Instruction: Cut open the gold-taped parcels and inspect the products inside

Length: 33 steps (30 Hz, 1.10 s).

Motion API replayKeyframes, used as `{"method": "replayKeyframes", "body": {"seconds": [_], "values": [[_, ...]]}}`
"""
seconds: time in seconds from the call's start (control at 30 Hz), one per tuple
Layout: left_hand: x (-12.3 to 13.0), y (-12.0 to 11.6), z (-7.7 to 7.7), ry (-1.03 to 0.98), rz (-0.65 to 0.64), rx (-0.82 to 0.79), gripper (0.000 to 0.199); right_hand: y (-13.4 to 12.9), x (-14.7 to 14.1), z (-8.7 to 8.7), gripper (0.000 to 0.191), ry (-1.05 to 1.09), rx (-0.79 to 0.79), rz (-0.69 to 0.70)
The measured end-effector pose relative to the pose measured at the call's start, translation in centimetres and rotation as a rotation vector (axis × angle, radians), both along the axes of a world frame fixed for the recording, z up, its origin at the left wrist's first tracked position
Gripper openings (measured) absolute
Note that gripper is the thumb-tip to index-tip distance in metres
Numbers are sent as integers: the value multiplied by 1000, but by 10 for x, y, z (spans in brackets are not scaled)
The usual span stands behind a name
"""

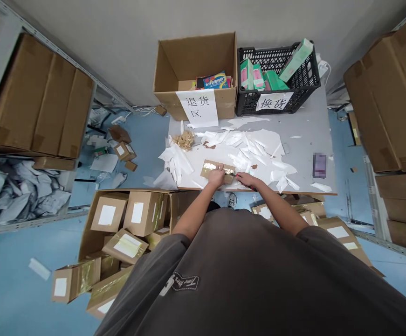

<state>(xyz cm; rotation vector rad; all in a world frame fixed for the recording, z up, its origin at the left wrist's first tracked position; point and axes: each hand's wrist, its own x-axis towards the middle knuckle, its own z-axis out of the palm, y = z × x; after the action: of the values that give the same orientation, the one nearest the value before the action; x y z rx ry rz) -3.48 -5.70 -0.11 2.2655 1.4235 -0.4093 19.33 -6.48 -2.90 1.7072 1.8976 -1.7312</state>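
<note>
On the near side of the bench, a taped box, seemingly not yet opened, is held by the left hand, and a cutter-like tool by the right hand.

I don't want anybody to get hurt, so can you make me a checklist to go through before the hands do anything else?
1. Left hand on the small taped cardboard box: ok, resting on top.
2. Right hand gripping the slim red-and-black tool: ok.
3. Left hand well away from the tool's tip: not ok, they look close together.
4. Sharp blade showing: cannot tell, too small to see.
5. Tabletop free of litter: not ok, white scraps lie around the box.
6. Black plastic crate upright at the back: ok.
</note>
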Motion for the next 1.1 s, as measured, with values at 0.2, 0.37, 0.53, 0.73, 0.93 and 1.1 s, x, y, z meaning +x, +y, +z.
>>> {"method": "replayKeyframes", "body": {"seconds": [0.2,0.37,0.53,0.73,0.93,1.1], "values": [[5,6,-2,1,19,-34,69,-28,-5,0,25,79,-93,35],[-4,12,-3,-114,76,-12,62,-58,0,2,23,31,10,-139],[-24,30,-14,-64,77,-6,93,-66,14,10,29,-17,47,-274],[-23,39,-32,-24,93,-13,90,-55,7,20,37,-91,121,-249],[-23,23,-44,-113,47,136,71,-45,-2,22,38,-210,204,-77],[-25,11,-59,-196,44,209,64,-40,-2,28,38,-323,338,53]]}}
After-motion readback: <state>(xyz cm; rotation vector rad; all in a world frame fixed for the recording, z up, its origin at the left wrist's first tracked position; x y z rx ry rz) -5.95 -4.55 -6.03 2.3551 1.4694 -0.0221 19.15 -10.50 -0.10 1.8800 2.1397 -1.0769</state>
